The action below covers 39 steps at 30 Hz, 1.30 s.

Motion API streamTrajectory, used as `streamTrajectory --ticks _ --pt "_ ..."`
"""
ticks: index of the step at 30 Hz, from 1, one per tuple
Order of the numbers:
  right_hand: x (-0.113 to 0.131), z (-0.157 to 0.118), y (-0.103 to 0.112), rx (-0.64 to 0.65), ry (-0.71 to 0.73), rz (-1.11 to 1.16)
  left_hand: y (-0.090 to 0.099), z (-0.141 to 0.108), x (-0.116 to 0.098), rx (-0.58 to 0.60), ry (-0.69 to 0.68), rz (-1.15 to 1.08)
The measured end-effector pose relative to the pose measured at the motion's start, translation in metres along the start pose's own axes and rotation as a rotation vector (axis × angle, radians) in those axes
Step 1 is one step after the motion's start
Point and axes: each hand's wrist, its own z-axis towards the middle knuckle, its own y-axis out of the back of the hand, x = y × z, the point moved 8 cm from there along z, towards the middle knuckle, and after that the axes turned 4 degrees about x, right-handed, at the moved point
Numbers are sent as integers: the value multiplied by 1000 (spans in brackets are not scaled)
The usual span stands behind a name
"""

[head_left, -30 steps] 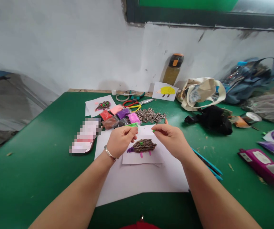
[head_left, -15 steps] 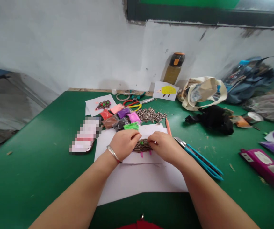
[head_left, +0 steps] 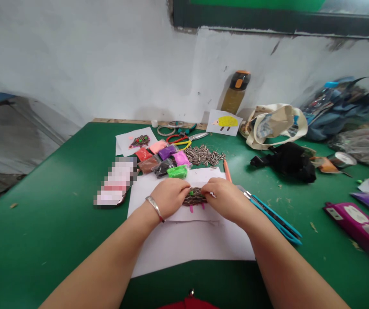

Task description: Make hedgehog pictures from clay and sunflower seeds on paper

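A seed-covered shape (head_left: 195,197) with a green bit on top and pink legs lies on white paper (head_left: 191,240). My left hand (head_left: 170,195), with a silver bangle at the wrist, touches its left end with fingers pinched together. At its right end is my right hand (head_left: 221,195), fingers also closed. Anything held between either hand's fingertips is too small to make out. Just beyond the hands sit a green clay packet (head_left: 178,172) and a heap of striped seeds (head_left: 204,155).
Several clay packets, including a purple one (head_left: 167,151), lie behind my left hand. Scissors (head_left: 198,136) rest behind them. On the right are a blue-handled cutter (head_left: 276,219), a black bag (head_left: 292,163) and a magenta case (head_left: 358,225). A blurred phone (head_left: 115,182) lies left.
My right hand's fingers have shifted slightly over the right end of the seed shape. My left hand has hardly moved, and the view has shifted a little.
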Motion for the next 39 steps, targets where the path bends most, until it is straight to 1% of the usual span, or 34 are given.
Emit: streamTrajectory --ticks 3,7,9,11,13,14,15,16,18,22,33,39 --pt "0 -3 4 7 -2 -12 0 0 -1 21 4 -1" --pt "0 -4 3 57 -23 -5 0 -1 -3 40 4 -2" --pt "0 -5 3 80 -43 -8 -1 -1 -4 31 -8 -1" --pt "0 -5 2 99 -54 -30 -2 -1 -8 6 -40 -7" --pt "1 -6 3 104 -51 -57 -4 -1 -13 -42 -90 -10" --pt "1 -6 3 101 -48 -67 -5 -1 -16 -72 -121 -4" --pt "1 -6 3 98 -47 -74 -4 -1 -17 -131 -135 2" --pt "0 -6 3 94 -46 -75 -6 -2 -20 -155 -158 13" --pt "0 -7 3 97 -44 -69 -10 -2 -25 -166 -199 32" --pt "-1 -9 2 109 -55 -57 -17 -1 -30 -111 -243 40" --pt "-2 -10 1 134 -59 -82 -21 1 -28 -32 -201 2" --pt "-5 -10 -1 157 -76 -83 -23 2 -27 -31 -190 -10"
